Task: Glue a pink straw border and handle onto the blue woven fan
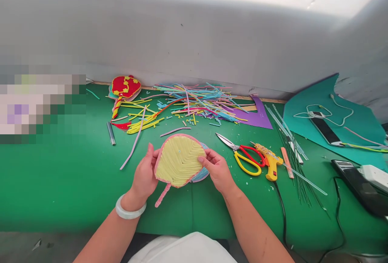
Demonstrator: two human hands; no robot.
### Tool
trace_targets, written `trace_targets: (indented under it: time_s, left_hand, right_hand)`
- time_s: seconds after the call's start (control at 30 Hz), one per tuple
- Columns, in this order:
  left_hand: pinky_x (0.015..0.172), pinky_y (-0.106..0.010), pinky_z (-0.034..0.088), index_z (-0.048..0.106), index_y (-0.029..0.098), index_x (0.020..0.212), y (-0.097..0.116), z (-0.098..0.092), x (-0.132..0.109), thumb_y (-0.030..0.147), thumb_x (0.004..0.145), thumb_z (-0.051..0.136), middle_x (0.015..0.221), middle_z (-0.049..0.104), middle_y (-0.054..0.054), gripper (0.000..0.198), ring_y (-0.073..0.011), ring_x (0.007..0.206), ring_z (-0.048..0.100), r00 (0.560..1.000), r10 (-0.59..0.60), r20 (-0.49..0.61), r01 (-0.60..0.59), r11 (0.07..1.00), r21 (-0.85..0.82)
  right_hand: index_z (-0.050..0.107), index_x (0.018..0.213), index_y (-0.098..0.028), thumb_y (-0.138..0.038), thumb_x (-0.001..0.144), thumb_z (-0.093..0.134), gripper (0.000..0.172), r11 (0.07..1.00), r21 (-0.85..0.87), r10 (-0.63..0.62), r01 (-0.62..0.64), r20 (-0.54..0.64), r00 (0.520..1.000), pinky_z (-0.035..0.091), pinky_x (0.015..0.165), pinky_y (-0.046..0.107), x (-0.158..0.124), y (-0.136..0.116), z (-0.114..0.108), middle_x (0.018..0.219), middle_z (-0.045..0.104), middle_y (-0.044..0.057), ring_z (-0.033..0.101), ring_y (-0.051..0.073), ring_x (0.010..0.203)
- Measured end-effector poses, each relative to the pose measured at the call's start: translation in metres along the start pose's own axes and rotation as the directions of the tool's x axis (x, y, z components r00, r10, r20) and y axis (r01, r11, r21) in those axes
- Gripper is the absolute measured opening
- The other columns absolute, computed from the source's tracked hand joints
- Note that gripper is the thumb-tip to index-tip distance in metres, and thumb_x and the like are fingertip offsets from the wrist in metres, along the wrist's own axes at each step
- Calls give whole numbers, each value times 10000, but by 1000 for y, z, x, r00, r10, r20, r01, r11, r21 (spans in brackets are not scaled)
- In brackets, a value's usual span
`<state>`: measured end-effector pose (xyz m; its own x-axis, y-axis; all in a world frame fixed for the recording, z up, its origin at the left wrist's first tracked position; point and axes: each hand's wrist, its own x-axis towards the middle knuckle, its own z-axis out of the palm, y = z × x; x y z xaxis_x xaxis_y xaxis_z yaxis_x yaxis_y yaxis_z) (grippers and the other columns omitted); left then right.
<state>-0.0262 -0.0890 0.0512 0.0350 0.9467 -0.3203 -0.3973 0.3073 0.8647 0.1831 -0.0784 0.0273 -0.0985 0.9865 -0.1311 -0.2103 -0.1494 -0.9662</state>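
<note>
A pale yellow, fan-shaped chenille-stem piece with a pink rim and a short pink handle is held just above the green table. My left hand grips its left edge, thumb up and fingers behind it. On the opposite edge, my right hand pinches it with the thumb on the yellow face. Partly hidden beneath it is a blue piece with a pink rim; whether my right fingers touch that one, I cannot tell. Scissors with red and yellow handles lie to the right of my right hand.
A yellow hot glue gun with a cord lies beside glue sticks and green wires. Loose chenille stems are heaped near the wall. A red fan lies back left, a phone on teal sheet at right.
</note>
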Motion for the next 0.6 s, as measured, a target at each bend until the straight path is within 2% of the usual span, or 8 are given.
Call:
trace_targets:
  time_s: [0.1, 0.23, 0.43, 0.6]
  left_hand:
    - [699, -336, 562, 747, 143, 960, 2, 0, -3, 752, 751, 618, 890, 767, -115, 657, -305, 916, 711, 1000, 12, 15, -12, 999, -34]
    - [679, -328, 561, 740, 130, 998, -1, 4, -4, 609, 743, 737, 894, 768, -117, 542, -307, 917, 717, 1000, -7, 23, 7, 1000, -28]
    - [728, -336, 577, 741, 128, 1033, -1, 5, -3, 533, 768, 750, 957, 771, -128, 484, -308, 950, 719, 1000, -11, 21, 12, 997, -74]
    - [796, -347, 580, 735, 128, 1070, -3, 3, -1, 518, 771, 754, 1045, 763, -135, 492, -303, 978, 719, 1000, -10, -2, 10, 994, -106]
  right_hand:
    - [724, 859, -225, -493, 700, 804, 322, 1000, 0, 5, -5, -1, 1000, 509, 656, 285, 0, 1, 0, 782, 709, 7, 604, 165, 716]
    - [728, 856, -219, -496, 700, 805, 328, 1000, -2, 11, -11, 7, 1000, 506, 642, 286, 0, 2, 1, 782, 711, 10, 598, 161, 695]
    - [748, 920, -230, -543, 774, 739, 346, 1000, 8, -4, 4, 6, 1000, 515, 764, 319, 1, 4, 0, 871, 744, 20, 648, 191, 817]
    - [759, 911, -201, -670, 864, 556, 513, 994, 110, 11, -15, 39, 999, 524, 646, 323, 0, 4, 0, 789, 742, 53, 673, 212, 772]
